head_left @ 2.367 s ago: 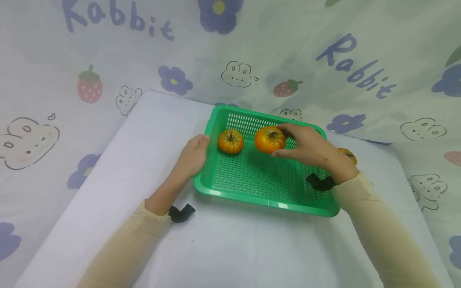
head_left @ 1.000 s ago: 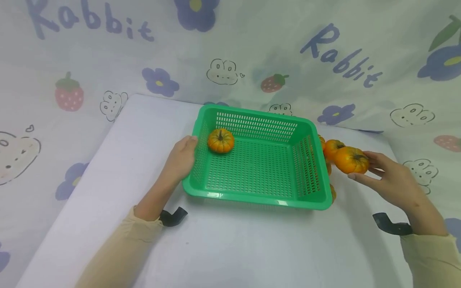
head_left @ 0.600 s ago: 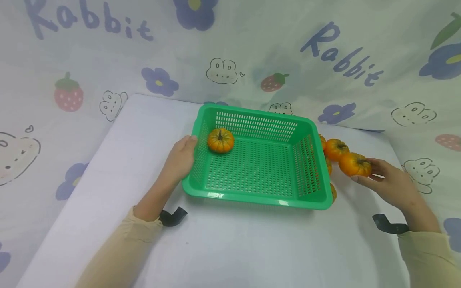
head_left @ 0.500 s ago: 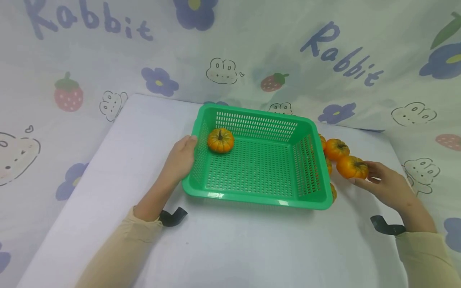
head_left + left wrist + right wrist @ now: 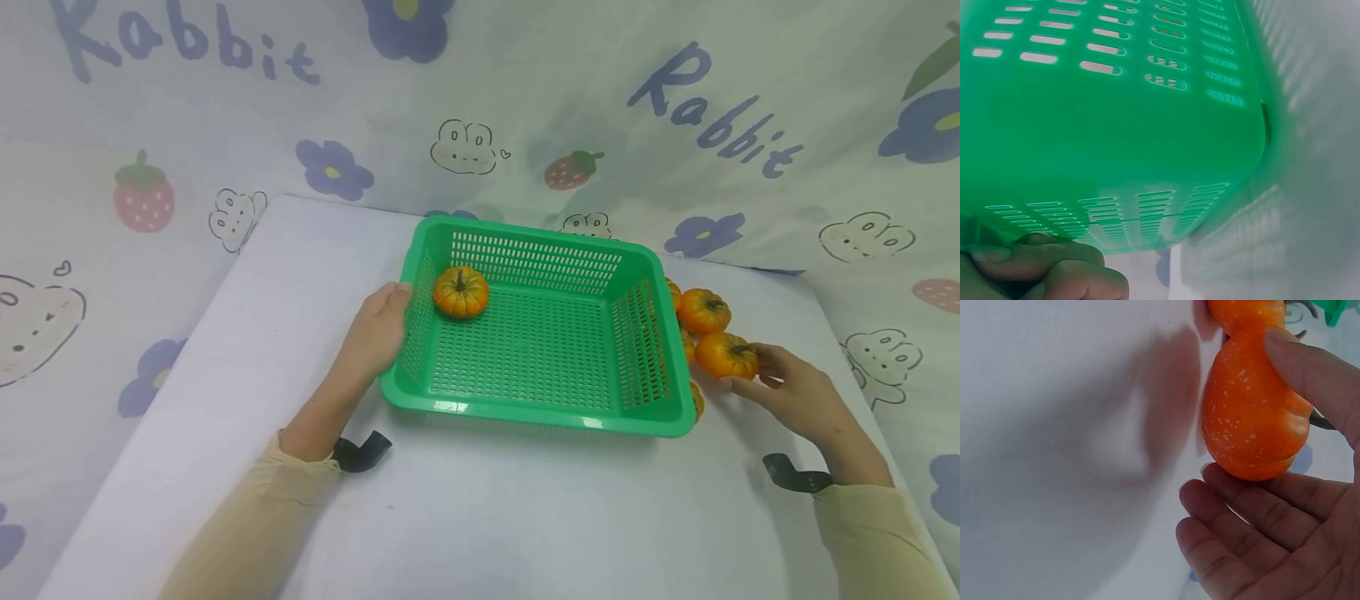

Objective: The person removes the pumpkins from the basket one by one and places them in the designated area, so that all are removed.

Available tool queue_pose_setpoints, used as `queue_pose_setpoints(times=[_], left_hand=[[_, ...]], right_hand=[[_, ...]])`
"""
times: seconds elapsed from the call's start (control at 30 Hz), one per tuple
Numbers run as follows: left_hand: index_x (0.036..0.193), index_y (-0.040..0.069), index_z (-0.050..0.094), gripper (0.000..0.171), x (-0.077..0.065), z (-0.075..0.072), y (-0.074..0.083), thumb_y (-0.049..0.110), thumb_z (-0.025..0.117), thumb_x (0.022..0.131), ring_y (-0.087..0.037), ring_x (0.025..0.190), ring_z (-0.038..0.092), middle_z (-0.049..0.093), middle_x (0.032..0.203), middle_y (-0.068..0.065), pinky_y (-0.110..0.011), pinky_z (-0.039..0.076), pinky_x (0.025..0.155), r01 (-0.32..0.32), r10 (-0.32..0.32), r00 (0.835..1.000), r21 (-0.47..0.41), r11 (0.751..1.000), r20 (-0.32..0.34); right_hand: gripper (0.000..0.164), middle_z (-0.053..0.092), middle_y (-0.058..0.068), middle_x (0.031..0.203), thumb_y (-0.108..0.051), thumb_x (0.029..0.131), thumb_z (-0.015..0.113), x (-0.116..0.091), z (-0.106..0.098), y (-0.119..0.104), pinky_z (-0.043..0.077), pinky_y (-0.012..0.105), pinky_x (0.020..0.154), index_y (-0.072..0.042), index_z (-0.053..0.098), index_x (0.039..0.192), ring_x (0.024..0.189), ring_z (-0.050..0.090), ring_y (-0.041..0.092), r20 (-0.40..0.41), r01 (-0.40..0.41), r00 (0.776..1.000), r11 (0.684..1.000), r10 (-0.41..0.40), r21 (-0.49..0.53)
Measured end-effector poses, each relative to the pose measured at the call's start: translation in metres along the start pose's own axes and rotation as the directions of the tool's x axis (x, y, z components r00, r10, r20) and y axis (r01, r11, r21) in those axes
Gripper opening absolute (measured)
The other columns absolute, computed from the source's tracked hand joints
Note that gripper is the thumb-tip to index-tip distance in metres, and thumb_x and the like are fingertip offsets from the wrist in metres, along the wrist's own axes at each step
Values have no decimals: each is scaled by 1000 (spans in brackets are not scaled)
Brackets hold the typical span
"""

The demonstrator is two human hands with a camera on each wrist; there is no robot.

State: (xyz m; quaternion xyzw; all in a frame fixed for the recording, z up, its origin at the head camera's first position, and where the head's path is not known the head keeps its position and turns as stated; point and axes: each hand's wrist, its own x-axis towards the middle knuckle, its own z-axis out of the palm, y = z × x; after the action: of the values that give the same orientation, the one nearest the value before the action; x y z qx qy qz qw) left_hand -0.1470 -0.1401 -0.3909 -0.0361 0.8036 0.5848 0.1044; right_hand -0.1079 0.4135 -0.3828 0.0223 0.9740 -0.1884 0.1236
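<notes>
In the head view, my left hand (image 5: 375, 331) grips the left side of a green plastic basket (image 5: 525, 422); its curled fingers (image 5: 1072, 278) show under the rim in the left wrist view. One small orange pumpkin (image 5: 461, 292) lies inside, at the basket's left end. Outside the right wall, my right hand (image 5: 798, 392) holds another pumpkin (image 5: 726, 356) between thumb and fingers. From the right wrist, the thumb lies on this pumpkin's upper side and the fingertips are at its other end. A neighbouring pumpkin (image 5: 703, 311) sits right behind it.
More pumpkins (image 5: 697, 402) are partly hidden behind the basket's right wall. Everything stands on a white-covered table (image 5: 480, 517). A printed cloth (image 5: 525, 83) hangs behind it. Each wrist bears a black strap-like piece (image 5: 797, 475).
My right hand has carried the pumpkin from above the basket out to the right, then down and slightly left beside the other pumpkins. The left hand has kept its grip on the basket.
</notes>
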Motion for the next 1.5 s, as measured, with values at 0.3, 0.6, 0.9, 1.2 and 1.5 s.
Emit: queue_pose_setpoints(times=[0.3, 0.6, 0.9, 1.2, 1.5], left_hand=[[125, 1, 54, 54, 1, 0, -1, 45, 26, 114, -27, 78, 58, 56, 95, -17, -38, 55, 68, -7, 7, 1000, 11, 1000, -11], [124, 1, 54, 54, -1, 1, 0, 46, 26, 114, -27, 78, 57, 55, 94, -16, -37, 53, 68, -8, 8, 1000, 19, 1000, -17], [124, 1, 54, 53, -3, 1, 3, 45, 26, 114, -27, 76, 57, 56, 94, -18, -37, 54, 67, -8, 9, 1000, 27, 1000, -19], [125, 0, 54, 53, -2, 1, 2, 44, 26, 114, -28, 77, 58, 57, 95, -19, -38, 55, 67, -9, 9, 1000, 16, 1000, -18], [127, 0, 54, 53, -2, -1, 3, 43, 26, 114, -26, 77, 59, 57, 95, -18, -38, 56, 68, -2, 2, 1000, 14, 1000, -14]], right_hand=[[91, 41, 41, 149, -59, 98, 66, 2, 5, 3, 47, 73, 95, 8, 36, 153, 127, 46, 62, 0, -7, 1000, 1000, 7, 10], [96, 37, 41, 152, -59, 99, 65, 3, 10, 2, 46, 72, 97, 9, 30, 156, 129, 45, 63, 9, -26, 1000, 999, 26, 40], [106, 34, 41, 154, -64, 96, 66, 4, 14, 0, 44, 74, 97, 8, 21, 160, 130, 43, 64, 31, -52, 998, 997, 50, 48], [109, 31, 42, 155, -65, 95, 66, 4, 13, 0, 44, 74, 97, 8, 17, 161, 131, 42, 64, 57, -59, 997, 997, 56, 49], [101, 40, 40, 150, -57, 98, 69, 3, 3, 1, 45, 71, 98, 9, 23, 159, 129, 46, 61, 23, 12, 1000, 1000, -12, 19]])
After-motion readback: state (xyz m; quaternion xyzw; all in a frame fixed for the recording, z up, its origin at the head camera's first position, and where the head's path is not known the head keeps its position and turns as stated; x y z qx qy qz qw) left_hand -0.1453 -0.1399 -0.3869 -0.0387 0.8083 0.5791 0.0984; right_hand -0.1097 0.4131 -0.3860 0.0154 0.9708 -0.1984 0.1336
